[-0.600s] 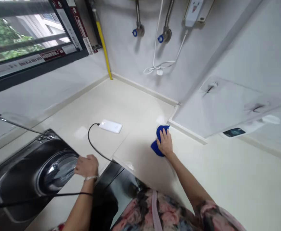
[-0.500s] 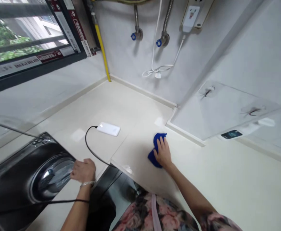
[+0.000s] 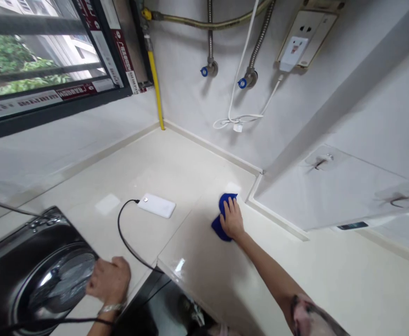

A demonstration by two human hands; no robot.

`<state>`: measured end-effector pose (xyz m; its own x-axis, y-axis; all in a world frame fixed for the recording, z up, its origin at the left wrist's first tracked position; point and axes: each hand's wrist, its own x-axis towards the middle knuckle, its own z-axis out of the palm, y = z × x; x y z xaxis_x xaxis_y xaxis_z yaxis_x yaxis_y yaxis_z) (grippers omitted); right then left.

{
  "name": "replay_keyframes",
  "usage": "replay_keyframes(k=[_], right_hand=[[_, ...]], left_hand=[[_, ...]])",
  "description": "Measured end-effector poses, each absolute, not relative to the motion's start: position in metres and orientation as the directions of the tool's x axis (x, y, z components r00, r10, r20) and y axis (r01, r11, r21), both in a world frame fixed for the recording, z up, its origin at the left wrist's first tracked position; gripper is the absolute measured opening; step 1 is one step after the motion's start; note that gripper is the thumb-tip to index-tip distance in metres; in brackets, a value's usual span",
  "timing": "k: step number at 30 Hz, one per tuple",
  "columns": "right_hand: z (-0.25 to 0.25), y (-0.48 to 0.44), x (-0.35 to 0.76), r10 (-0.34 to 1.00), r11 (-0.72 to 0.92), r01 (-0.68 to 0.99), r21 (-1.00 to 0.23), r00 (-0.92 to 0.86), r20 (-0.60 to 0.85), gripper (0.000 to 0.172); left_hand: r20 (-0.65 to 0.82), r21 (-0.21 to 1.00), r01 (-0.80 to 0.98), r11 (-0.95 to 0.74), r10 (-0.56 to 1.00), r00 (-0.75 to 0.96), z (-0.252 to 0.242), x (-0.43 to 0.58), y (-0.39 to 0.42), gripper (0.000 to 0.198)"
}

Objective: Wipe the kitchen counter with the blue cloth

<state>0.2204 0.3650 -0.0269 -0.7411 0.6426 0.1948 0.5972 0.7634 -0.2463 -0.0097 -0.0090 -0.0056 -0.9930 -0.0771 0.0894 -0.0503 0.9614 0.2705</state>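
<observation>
My right hand (image 3: 231, 220) presses flat on a blue cloth (image 3: 222, 206) on the cream countertop (image 3: 197, 261), close to the wall corner. My left hand (image 3: 109, 281) rests on the near rim of a black sink (image 3: 18, 261), its fingers curled over the shiny metal basin edge. A white power bank (image 3: 156, 206) lies on the counter between the hands, with a black cable (image 3: 127, 238) running from it toward me.
A yellow pipe (image 3: 156, 88) runs down the corner by the window. Two valves, hoses, a wall socket (image 3: 304, 35) with a white charger and looped cord hang on the back wall. A tap spout (image 3: 4, 205) crosses above the sink.
The view tilted and shifted, so the wall fittings sit lower in the frame. My right hand slid the blue cloth slightly left along the counter. The left hand stayed on the sink rim.
</observation>
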Motion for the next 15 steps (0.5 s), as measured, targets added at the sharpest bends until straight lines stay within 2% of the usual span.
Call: replay_keyframes(k=[5, 9, 12, 15], right_hand=[[-0.020, 0.445, 0.148, 0.778, 0.627, 0.741, -0.241, -0.613, 0.137, 0.069], [-0.016, 0.502, 0.114, 0.855, 0.518, 0.829, -0.211, -0.502, 0.127, 0.071], [-0.015, 0.525, 0.080, 0.849, 0.529, 0.832, -0.170, -0.520, 0.098, 0.073], [-0.015, 0.518, 0.030, 0.759, 0.648, 0.735, -0.197, -0.643, 0.098, 0.072]], left_hand=[[0.089, 0.277, -0.045, 0.960, -0.072, -0.993, -0.010, -0.012, -0.017, 0.052], [0.073, 0.234, -0.044, 0.971, -0.062, -0.995, -0.013, -0.012, -0.021, 0.048], [0.047, 0.182, -0.051, 0.982, -0.061, -0.997, -0.013, -0.011, -0.021, 0.050], [0.022, 0.138, -0.074, 0.988, -0.078, -0.997, -0.013, -0.011, -0.021, 0.052]])
